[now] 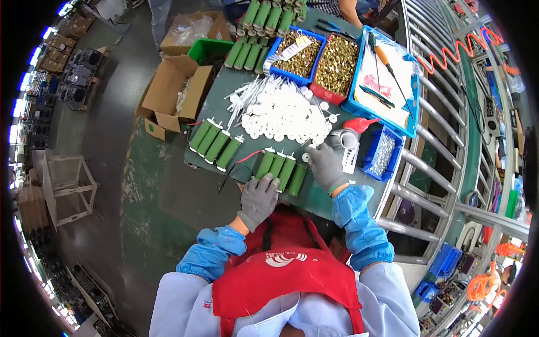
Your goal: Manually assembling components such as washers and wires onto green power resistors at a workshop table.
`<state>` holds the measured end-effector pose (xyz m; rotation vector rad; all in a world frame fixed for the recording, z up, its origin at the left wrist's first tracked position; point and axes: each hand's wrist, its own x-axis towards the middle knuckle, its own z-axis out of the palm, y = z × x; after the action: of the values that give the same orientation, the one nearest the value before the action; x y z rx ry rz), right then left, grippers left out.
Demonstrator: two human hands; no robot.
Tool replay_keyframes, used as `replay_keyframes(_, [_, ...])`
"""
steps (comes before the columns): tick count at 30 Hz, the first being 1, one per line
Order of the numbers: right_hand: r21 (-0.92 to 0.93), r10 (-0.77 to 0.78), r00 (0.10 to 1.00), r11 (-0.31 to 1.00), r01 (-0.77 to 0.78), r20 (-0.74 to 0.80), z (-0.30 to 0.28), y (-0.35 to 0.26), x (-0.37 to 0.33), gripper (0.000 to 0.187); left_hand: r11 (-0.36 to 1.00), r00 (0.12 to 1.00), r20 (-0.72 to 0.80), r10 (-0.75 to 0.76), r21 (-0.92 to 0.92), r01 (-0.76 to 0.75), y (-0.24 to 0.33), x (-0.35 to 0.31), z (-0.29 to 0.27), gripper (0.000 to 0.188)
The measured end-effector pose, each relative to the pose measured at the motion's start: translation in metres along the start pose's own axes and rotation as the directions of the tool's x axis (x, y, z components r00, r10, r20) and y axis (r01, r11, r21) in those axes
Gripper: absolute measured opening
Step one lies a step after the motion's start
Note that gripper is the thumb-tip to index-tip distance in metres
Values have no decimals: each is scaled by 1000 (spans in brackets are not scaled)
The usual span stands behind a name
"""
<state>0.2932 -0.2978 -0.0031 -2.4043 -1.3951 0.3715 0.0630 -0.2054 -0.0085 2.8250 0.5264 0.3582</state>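
Observation:
A row of green tubes (pixel 277 164) lies at the table's near edge, most with white end caps and thin rods sticking out. My left hand (pixel 259 199), grey-gloved, curls its fingers over the near ends of these tubes. Beside the row's right end, my right hand (pixel 327 167), gloved alike, has its fingers closed at a white washer (pixel 306 157). That washer is close to the far end of the rightmost tube (pixel 297 180), which shows no cap there. Beyond both hands spreads a heap of white washers (pixel 283 115), with white rods (pixel 247 96) along its left side.
Capped green tubes (pixel 215 143) lie left. Brass parts fill a blue bin (pixel 296 55) and a red bin (pixel 335 64). A blue tray (pixel 412 104) holds screwdrivers. Right are a red bottle (pixel 359 124), a metal cup (pixel 347 138), a screw bin (pixel 383 154) and a roller conveyor (pixel 424 196).

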Motion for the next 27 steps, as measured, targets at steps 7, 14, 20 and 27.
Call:
replay_keyframes(7, [-182, -84, 980, 976, 118, 183, -4, 0, 10, 20, 1000, 999, 41, -7, -30, 9, 6, 2, -13, 40])
replay_keyframes(14, [26, 104, 990, 994, -107, 94, 0, 4, -5, 11, 954, 998, -48, 38, -295, -50, -19, 80, -50, 27])
replay_keyframes(20, [456, 371, 904, 856, -245, -210, -10, -11, -36, 12, 935, 960, 13, 279, -231, -269, -39, 242, -15, 21])
replay_keyframes(27, [706, 642, 738, 620, -343, -205, -8, -51, -77, 14, 941, 771, 616, 160, 141, -307, 0, 317, 50, 27])
